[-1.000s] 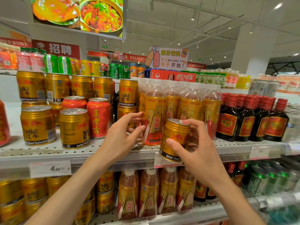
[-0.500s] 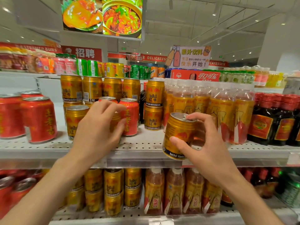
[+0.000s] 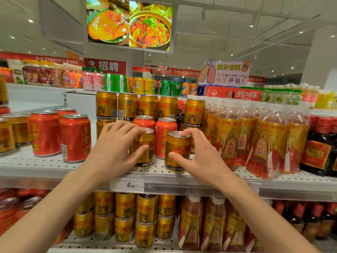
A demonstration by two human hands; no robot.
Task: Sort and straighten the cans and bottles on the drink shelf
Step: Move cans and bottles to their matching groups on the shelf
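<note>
Two gold cans are being gripped at the shelf (image 3: pixel 54 166) front, the left hand (image 3: pixel 113 150) clamped on one gold can (image 3: pixel 145 148), the right hand (image 3: pixel 200 157) on another gold can (image 3: pixel 176 152), which is probably risking being knocked into the red cans (image 3: pixel 165 136) behind.

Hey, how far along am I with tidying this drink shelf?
Done: the gold cans at the back stand stacked in a neat row, and the bottles are lined up. In hand: your right hand holds a gold can at the shelf front, and your left hand grips another gold can. Left: two red cans sit among the gold ones, apart from the red group.
</note>
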